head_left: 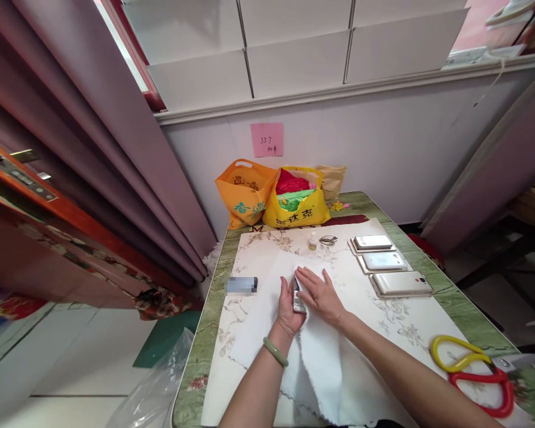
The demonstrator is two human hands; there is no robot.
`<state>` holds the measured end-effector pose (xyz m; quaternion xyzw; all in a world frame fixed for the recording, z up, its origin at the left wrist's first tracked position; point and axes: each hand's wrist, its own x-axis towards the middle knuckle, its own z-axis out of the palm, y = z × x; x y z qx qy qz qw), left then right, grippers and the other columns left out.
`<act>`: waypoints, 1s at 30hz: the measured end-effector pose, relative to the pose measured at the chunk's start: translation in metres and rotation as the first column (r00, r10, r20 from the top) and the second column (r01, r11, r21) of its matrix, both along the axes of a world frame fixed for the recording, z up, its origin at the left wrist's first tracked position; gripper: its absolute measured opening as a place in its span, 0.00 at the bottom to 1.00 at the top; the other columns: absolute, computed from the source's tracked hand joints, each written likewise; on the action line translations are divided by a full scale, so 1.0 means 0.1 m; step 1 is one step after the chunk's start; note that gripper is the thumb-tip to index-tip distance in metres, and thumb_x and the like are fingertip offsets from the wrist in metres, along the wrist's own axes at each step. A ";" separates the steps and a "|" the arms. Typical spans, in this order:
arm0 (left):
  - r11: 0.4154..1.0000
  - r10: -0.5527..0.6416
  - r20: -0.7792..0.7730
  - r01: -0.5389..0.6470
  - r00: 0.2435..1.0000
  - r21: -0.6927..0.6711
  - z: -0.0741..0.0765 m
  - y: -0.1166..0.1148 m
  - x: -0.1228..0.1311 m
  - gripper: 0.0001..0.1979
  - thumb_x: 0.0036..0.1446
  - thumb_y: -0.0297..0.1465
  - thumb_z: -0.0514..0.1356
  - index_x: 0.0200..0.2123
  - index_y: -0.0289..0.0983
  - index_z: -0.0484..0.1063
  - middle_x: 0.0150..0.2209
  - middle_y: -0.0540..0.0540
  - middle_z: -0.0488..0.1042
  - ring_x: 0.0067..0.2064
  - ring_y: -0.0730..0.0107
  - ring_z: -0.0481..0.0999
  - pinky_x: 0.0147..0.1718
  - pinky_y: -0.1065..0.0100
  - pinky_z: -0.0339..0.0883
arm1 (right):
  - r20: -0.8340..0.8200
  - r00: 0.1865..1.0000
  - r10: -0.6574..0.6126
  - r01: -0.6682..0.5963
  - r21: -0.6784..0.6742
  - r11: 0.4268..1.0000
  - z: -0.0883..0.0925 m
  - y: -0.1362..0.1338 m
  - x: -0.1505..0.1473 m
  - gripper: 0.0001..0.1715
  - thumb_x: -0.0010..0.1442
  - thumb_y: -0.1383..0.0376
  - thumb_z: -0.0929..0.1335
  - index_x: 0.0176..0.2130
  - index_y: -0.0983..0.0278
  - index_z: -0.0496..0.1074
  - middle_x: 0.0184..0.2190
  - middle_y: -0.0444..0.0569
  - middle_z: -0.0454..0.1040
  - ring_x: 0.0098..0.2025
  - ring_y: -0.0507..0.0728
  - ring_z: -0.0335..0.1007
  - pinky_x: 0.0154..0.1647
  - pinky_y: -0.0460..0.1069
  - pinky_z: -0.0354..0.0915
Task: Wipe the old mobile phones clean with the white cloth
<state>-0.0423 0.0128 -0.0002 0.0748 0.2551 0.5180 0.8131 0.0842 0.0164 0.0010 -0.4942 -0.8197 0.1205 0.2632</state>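
At the table's centre the left hand grips one slim silver rectangular phone. The right hand lies flat beside it, fingers spread, on a soft white scallop-edged cloth. At 2 o'clock lie three glossy silver phones. At 12 o'clock slump two crinkled plastic bags, one orange, one yellow. At 4 o'clock lie scissors with looped yellow and red handles.

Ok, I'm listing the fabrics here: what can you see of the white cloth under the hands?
The white cloth is a large, soft-looking sheet with zigzag-cut edges. It lies spread on the patterned table cover, creased toward the near edge. The right hand presses part of it against the small phone held in the left hand.
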 end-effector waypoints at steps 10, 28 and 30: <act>0.999 0.035 0.091 -0.036 0.995 0.012 0.01 0.07 0.06 0.16 0.61 0.36 0.58 0.49 0.36 0.73 0.46 0.44 0.78 0.50 0.62 0.76 0.56 0.61 0.63 | -0.580 0.759 -0.296 0.270 -0.134 0.954 0.25 -0.09 0.26 0.19 0.62 0.51 0.65 0.42 0.60 0.77 0.45 0.52 0.78 0.49 0.61 0.73 0.53 0.58 0.68; 0.982 -0.098 -0.052 0.088 0.994 -0.169 0.07 0.02 -0.02 0.30 0.53 0.53 0.58 0.42 0.31 0.74 0.41 0.36 0.79 0.51 0.50 0.75 0.54 0.54 0.64 | 0.184 0.950 0.252 -0.275 0.112 0.955 0.04 -0.38 0.05 0.39 0.67 0.49 0.58 0.69 0.60 0.41 0.67 0.51 0.53 0.68 0.59 0.46 0.67 0.64 0.43; 0.989 -0.053 -0.066 0.043 0.996 -0.139 0.06 0.02 -0.01 0.28 0.55 0.52 0.57 0.45 0.34 0.74 0.44 0.38 0.78 0.52 0.53 0.74 0.55 0.57 0.64 | 0.211 0.961 0.178 -0.203 0.102 0.974 0.04 -0.26 0.00 0.41 0.67 0.48 0.56 0.69 0.61 0.36 0.68 0.51 0.49 0.69 0.59 0.43 0.68 0.65 0.39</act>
